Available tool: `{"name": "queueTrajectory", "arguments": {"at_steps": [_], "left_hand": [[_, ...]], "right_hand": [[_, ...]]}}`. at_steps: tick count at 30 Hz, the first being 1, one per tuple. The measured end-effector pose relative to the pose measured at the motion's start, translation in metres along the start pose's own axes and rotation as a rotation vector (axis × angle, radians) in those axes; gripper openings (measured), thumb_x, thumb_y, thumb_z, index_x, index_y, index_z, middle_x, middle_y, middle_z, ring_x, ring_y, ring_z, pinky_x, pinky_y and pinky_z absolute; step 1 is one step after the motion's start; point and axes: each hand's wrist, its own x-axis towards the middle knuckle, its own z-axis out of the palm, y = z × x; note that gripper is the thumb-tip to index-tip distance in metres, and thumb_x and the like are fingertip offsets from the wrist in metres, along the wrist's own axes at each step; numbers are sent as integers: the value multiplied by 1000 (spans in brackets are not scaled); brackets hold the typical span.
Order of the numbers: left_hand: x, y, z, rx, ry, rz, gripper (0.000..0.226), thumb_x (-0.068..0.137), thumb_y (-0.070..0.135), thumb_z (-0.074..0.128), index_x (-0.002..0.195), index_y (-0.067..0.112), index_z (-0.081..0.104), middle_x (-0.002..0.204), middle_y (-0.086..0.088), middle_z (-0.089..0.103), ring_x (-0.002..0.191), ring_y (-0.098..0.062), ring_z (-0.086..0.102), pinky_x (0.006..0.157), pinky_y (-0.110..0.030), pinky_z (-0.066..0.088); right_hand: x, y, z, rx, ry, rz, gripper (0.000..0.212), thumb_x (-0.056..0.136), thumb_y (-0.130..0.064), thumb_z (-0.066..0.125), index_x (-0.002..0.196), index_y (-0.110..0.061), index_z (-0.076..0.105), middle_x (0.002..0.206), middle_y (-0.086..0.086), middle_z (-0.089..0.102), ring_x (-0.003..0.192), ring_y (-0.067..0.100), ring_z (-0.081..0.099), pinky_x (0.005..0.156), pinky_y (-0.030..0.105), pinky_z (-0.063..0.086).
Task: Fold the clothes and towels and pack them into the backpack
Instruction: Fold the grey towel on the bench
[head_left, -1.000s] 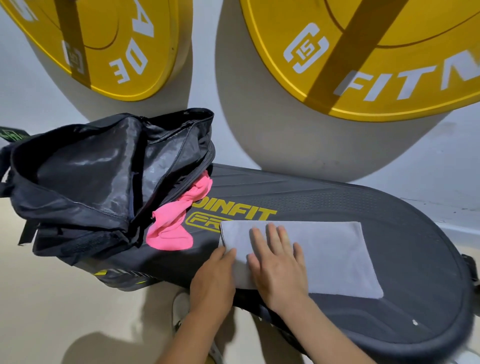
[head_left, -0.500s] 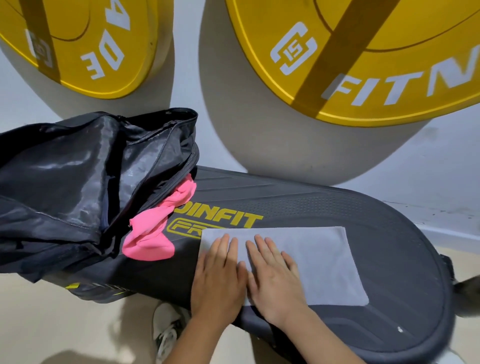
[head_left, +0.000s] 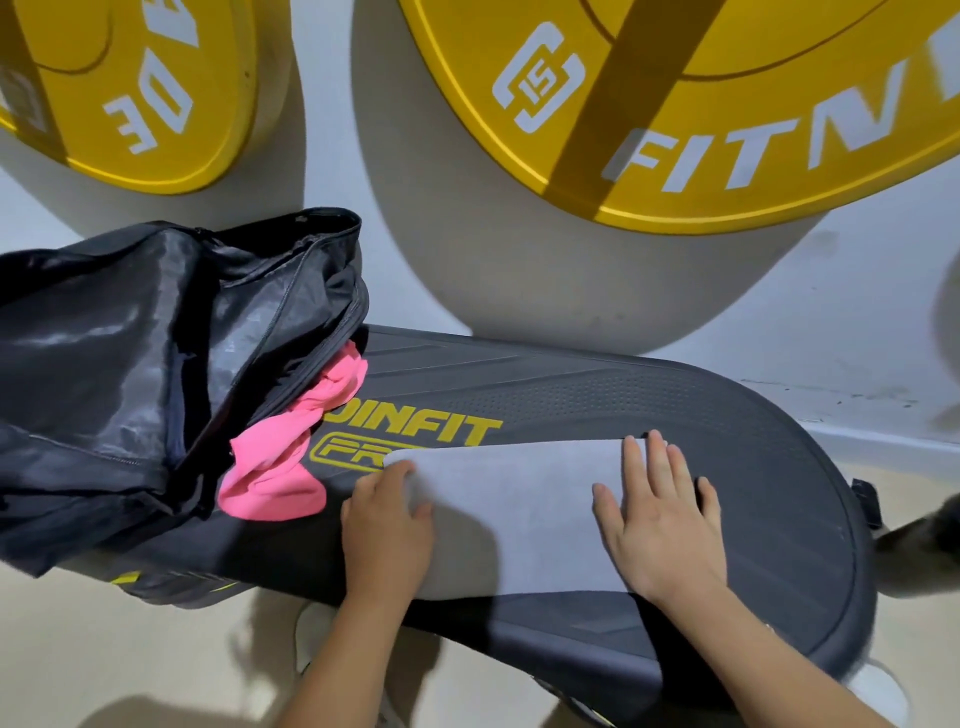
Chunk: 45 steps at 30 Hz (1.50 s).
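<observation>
A grey towel (head_left: 519, 514) lies folded flat on the dark bench pad (head_left: 769, 467). My left hand (head_left: 387, 530) holds the towel's left edge, fingers tucked under the lifted fold with the thumb on top. My right hand (head_left: 657, 525) presses flat on the towel's right end, fingers straight. The black backpack (head_left: 156, 364) lies open on the pad's left end. A pink garment (head_left: 283, 467) spills out of its opening onto the pad.
Two yellow weight plates (head_left: 675, 104) lean on the white wall behind the bench. A white shoe (head_left: 311, 639) shows on the beige floor under the pad. A dark shape (head_left: 919, 540) sits at the right edge.
My hands have spread apart: the right slid along the towel to its right end, the left went to the left edge and lifted it. The camera shifted slightly.
</observation>
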Motion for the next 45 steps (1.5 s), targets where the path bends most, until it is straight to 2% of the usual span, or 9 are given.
{"name": "queueTrajectory", "arguments": {"at_steps": [8,13,16,20,22,27,34,38,45], "left_hand": [[3,16,-21,-222,-194,-44,62,78,3,52,126,40,41,104,4,60,100,-28,58,69,-29,37],[-8,3,-37,-650,-232,-159,62,81,-4,56,118,44,46,89,-3,66,68,-15,58,59,-24,44],[-8,1,-44,-840,-237,-273,64,80,-12,59,124,34,47,87,-4,69,71,-17,60,62,-27,47],[-5,3,-48,-968,-193,-400,63,77,-13,63,129,19,47,102,-7,65,84,-23,62,77,-37,50],[-7,10,-53,-968,-195,-312,62,77,-17,60,125,22,48,89,-6,72,76,-22,63,72,-34,50],[-11,43,-70,-685,-200,137,67,73,-13,62,114,37,47,78,11,72,60,-3,54,62,-13,45],[-23,32,-74,-491,-233,137,51,67,10,73,104,38,52,85,4,68,69,-13,56,70,-24,48],[-25,31,-86,-351,-320,178,4,83,21,65,79,22,65,63,11,60,60,-1,52,63,-28,46],[28,130,-168,-208,116,506,23,88,14,55,81,32,67,59,10,55,69,-14,57,58,-24,33]], "right_hand": [[14,14,-26,335,-31,35,59,93,-34,55,147,-33,30,155,-11,27,143,15,23,108,44,26],[56,27,-61,138,-348,-65,58,78,-34,74,130,-32,49,125,2,47,117,29,41,98,40,40],[73,17,-77,71,-524,-75,52,71,-36,75,113,-23,47,107,1,55,97,25,51,82,33,44],[81,-9,-93,-268,-652,-101,70,70,-38,73,131,-29,39,124,3,47,117,27,44,86,35,42],[79,-29,-98,-396,-590,-252,78,71,-40,73,138,-35,33,132,0,37,127,26,32,94,45,37],[62,-112,-106,401,-726,-648,92,65,-29,83,139,-45,31,127,-2,58,109,24,59,91,45,52],[57,-118,-143,401,-590,-685,14,77,-11,74,88,-17,69,63,-10,60,53,1,52,55,20,44],[61,-100,-166,458,-548,-618,16,73,-2,73,80,-14,65,65,-6,62,56,5,56,57,23,47],[98,-96,-254,570,93,-601,21,70,-1,64,68,-19,54,65,-5,55,59,8,47,54,21,36]]}}
